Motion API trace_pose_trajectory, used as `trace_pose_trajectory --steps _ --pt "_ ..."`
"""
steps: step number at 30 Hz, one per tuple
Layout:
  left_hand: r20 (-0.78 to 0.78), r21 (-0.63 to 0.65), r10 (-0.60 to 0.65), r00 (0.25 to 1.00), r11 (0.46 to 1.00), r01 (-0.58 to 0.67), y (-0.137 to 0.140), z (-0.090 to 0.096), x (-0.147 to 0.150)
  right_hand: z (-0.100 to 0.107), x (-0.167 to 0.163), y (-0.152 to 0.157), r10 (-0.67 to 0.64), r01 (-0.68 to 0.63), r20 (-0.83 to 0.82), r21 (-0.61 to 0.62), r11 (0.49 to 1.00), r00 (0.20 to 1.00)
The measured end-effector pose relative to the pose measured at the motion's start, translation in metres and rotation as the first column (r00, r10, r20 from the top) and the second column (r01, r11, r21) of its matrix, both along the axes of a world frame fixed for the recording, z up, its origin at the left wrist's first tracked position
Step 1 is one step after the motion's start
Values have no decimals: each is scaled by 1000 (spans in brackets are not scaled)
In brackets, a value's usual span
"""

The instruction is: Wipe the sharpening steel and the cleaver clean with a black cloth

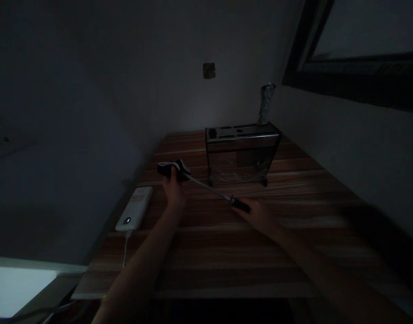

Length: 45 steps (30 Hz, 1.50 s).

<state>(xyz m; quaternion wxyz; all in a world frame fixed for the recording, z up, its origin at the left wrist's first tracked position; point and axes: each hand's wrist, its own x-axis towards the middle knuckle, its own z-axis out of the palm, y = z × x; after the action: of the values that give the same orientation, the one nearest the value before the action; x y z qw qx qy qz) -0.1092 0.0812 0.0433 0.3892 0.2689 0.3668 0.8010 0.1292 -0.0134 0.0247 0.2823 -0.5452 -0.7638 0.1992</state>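
There were two bare hands (174, 192), one black-handled metal rod (240, 205), one cloth (166, 170), one slotted rack (242, 137), one power bank (136, 208), one cable (125, 247) and one table (213, 256).

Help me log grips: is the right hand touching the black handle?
Touching: the head view shows the right hand gripping the black handle, whose front end sticks out past the fingers.

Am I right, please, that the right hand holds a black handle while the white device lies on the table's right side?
Not quite: the white device lies on the left side of the table, as the head view shows; the right hand does hold a black handle.
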Motion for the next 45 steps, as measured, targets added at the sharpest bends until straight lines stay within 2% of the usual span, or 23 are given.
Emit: trace_pose_trajectory --steps 9,17,22,27,30,35,40,42,45 --pt "76 -88 83 994 993 -76 12 -14 -20 0 -1 -2 1 0 -15 26 1000 1000" --pt "-25 -96 102 994 990 -104 8 -16 -9 -1 -1 -3 20 -18 -103 18 1000 995" --pt "-71 -105 -17 997 994 9 -2 -14 4 2 -1 -4 11 -3 -144 54 999 989" --pt "-99 -158 -129 987 981 113 -10 -17 17 -3 2 -2 0 29 -173 167 985 985" --pt "-68 -213 -244 967 951 225 -15 -20 23 -9 6 2 -38 83 -177 255 963 983" --pt "-26 -179 -410 912 899 399 -26 -23 41 -7 13 6 -97 182 -244 354 917 965" --pt "-76 -187 -519 851 846 499 -39 -25 60 12 30 9 -220 310 -259 393 866 940" --pt "-163 -154 -577 800 816 557 -43 -23 63 30 40 10 -269 339 -215 446 828 939" --pt "-293 -119 -651 701 752 649 -48 -19 65 69 60 11 -314 313 -95 548 775 945"
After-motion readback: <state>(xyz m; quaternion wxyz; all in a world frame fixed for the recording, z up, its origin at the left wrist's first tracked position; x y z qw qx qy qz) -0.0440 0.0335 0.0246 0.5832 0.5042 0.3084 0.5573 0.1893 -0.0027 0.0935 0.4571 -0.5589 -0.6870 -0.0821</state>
